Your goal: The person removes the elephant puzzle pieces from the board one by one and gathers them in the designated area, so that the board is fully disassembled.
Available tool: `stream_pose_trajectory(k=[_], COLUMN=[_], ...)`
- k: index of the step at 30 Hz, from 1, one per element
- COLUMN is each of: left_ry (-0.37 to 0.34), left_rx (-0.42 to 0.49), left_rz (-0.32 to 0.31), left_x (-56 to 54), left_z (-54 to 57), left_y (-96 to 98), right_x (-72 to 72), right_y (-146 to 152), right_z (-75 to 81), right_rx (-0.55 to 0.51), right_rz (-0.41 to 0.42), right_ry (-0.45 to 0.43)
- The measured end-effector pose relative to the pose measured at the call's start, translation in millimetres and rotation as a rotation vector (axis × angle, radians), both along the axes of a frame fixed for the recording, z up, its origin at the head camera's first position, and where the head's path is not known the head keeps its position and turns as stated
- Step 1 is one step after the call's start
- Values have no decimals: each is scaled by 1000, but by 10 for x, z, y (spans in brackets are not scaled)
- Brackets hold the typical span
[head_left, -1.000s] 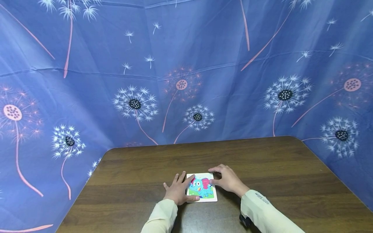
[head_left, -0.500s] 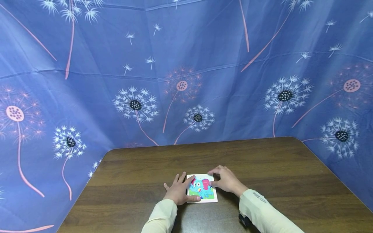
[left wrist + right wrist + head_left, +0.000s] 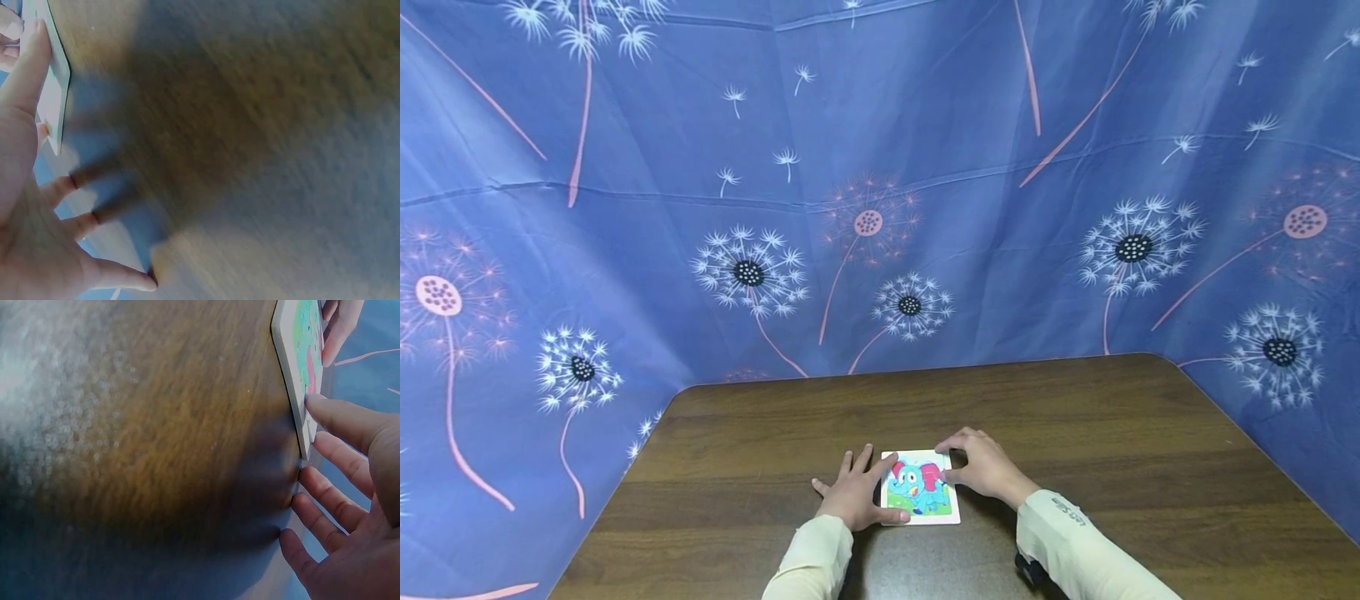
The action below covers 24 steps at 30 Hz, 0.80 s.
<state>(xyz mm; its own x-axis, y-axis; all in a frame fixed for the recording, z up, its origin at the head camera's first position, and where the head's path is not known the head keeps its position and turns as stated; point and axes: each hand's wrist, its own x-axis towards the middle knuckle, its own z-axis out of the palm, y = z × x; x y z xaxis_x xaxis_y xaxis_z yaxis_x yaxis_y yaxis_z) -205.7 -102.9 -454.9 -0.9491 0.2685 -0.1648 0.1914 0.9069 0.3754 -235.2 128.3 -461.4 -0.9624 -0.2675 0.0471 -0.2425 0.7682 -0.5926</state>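
1. Nearest: two pale cream sleeves, left sleeve (image 3: 814,557) and right sleeve (image 3: 1078,533). Right one has small dark lettering by the cuff.
2. Black object (image 3: 1032,569) under the right cuff, mostly hidden; can't tell what it is.
3. Left hand (image 3: 852,498): wide, fingers fanned out. Thumb lies over the near-left part of the picture board, index reaches its far-left corner. Remaining fingers spread away over the table to the left. Not gripping.
4. Picture board (image 3: 925,493): between the two hands, flat on the table, near the middle of its width. Squarish, white border, visible edge thickness in both wrist views. Print: blue elephant (image 3: 927,496) with pink ears, on green ground. Faces the wearer right way up.
5. Right hand (image 3: 988,467): also wide, thumb and index apart. Thumb tip on the board's right side, index by its far-right corner. Other fingers extended past that corner in the right wrist view. Not gripping.
6. Table (image 3: 737,467): brown wood grain, rounded far corners. Hand shadows in both wrist views, glare in the right one.
7. Farthest: blue cloth (image 3: 625,250) behind the table, creased, printed with white and pink dandelions.
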Motion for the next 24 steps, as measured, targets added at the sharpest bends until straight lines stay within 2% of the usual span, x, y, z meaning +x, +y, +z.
stream_pose_trajectory(k=[11,24], left_ry=[-30,-36], left_rx=[-11,-10], left_rz=[25,9], left_x=[3,-2], left_z=[24,17], left_y=[31,25], right_x=[-1,-1], right_y=[-13,-14], right_z=[-8,-36], right_rx=[-5,-17], right_rz=[-12,-8], right_ry=[9,66])
